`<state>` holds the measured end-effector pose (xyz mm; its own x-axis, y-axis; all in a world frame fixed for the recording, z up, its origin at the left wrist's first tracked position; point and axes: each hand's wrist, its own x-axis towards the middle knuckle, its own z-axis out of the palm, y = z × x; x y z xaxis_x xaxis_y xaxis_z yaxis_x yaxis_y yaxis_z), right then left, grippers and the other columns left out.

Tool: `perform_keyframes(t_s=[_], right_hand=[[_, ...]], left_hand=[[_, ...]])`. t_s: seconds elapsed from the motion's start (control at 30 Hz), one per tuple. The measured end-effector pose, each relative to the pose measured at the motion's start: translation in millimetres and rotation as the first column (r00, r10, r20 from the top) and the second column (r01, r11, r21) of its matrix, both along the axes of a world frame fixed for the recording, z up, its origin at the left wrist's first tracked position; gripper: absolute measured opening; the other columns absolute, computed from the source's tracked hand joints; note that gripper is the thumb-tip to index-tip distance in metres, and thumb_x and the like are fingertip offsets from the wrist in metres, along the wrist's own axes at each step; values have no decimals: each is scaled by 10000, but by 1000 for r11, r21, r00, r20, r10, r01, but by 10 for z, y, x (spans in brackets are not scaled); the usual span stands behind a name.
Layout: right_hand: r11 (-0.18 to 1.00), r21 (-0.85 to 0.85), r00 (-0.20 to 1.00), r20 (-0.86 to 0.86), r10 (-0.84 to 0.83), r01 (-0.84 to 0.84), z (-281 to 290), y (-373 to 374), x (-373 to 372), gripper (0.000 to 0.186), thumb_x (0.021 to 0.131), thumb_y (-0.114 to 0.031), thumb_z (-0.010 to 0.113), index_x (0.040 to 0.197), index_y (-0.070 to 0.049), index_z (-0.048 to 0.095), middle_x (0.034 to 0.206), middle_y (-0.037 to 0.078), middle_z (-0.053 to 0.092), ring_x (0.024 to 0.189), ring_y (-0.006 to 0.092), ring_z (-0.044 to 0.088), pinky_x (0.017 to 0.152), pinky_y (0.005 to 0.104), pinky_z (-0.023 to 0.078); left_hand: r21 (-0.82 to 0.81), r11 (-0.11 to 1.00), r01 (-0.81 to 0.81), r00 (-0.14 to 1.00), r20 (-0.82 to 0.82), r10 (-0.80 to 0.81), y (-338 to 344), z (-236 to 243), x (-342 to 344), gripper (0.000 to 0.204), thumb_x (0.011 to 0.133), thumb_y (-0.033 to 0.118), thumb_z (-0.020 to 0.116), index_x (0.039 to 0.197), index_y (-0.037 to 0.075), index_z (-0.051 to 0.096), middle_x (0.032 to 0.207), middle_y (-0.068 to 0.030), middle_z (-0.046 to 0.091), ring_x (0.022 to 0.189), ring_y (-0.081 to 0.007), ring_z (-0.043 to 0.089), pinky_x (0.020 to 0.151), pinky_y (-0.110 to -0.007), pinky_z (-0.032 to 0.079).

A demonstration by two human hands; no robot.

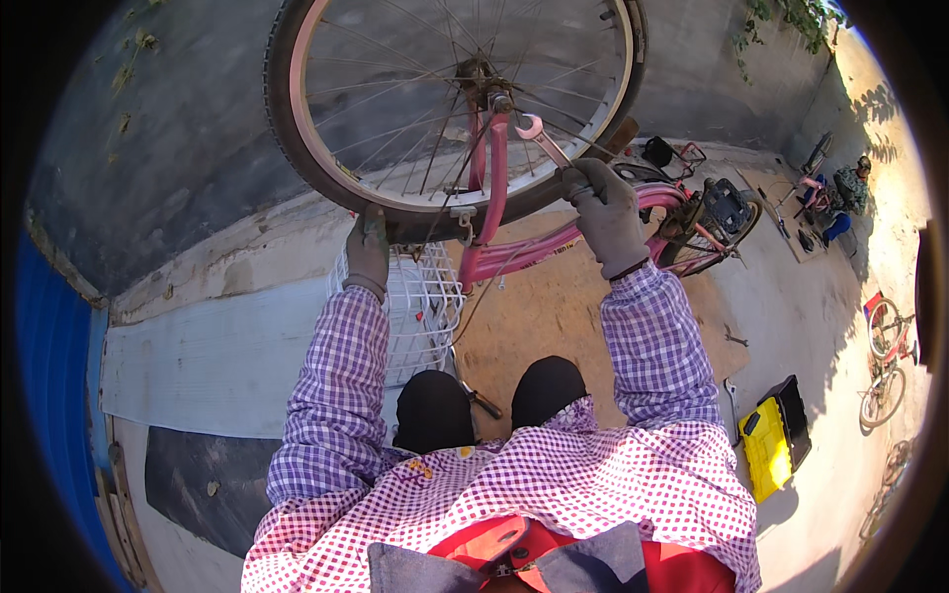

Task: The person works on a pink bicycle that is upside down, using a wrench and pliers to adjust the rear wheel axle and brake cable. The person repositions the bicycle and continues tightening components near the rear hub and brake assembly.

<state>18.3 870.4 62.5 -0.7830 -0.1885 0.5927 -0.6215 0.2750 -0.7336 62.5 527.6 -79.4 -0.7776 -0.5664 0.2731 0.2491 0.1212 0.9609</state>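
Observation:
A bicycle wheel [284, 109] with a black tyre stands up in front of me, mounted in the pink fork [497, 178] of an upturned pink bicycle [534, 252]. My left hand [369, 255], in a grey glove, grips the tyre's near left edge; its fingers are partly hidden. A metal open-end wrench [546, 140] is held in my gloved right hand [606, 215], its jaw pointing up and left, close to the axle nut [502, 103] and apart from it. Below the wheel, the white wire basket [435, 311] rests near the floor.
A yellow and black toolbox [769, 450] lies at the right, beside another wrench [732, 397]. A dark-handled tool [482, 401] is between my knees. Farther right, a person [852, 188] crouches by bicycle parts, and bicycles [883, 395] stand there. A grey wall [188, 128] rises behind the wheel.

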Motion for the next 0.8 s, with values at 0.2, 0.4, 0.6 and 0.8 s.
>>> perform_keyframes(t_s=[0.2, 0.4, 0.6, 0.8], right_hand=[[963, 235, 941, -337, -44, 130, 297, 166, -139, 179, 959, -148, 689, 1090, -30, 719, 915, 168, 693, 819, 328, 681, 712, 420, 518], [953, 283, 918, -397, 11, 111, 425, 142, -240, 185, 974, -167, 688, 1091, -28, 719, 919, 151, 701, 834, 295, 683, 731, 397, 532], [936, 337, 908, -416, 49, 104, 458, 74, -287, 177, 961, -189, 708, 1058, -42, 731, 921, 173, 700, 873, 342, 691, 759, 422, 534], [917, 394, 941, -329, 80, 60, 604, 53, -384, 243, 960, -241, 727, 1102, -44, 743, 948, 178, 717, 858, 333, 696, 755, 421, 531]], left_hand=[[-13, 1000, 2, 999, -47, -3, -29, -30, 28, 641, 1056, 480, 589, 1407, -57, 583, 1276, -154, 683, 1124, -225, 623, 999, -329, 460], [19, 1000, -15, 999, 47, 14, -80, -82, 38, 586, 1067, 419, 599, 1432, -39, 574, 1335, -153, 663, 1174, -217, 601, 1036, -326, 439], [114, 994, 3, 995, 96, -14, -116, -170, 45, 617, 1070, 442, 592, 1463, -31, 546, 1358, -142, 638, 1199, -209, 582, 1062, -323, 419], [59, 996, 64, 998, -28, -63, -126, -228, 61, 593, 1079, 424, 568, 1452, -37, 559, 1344, -146, 650, 1202, -227, 594, 1064, -330, 422]])
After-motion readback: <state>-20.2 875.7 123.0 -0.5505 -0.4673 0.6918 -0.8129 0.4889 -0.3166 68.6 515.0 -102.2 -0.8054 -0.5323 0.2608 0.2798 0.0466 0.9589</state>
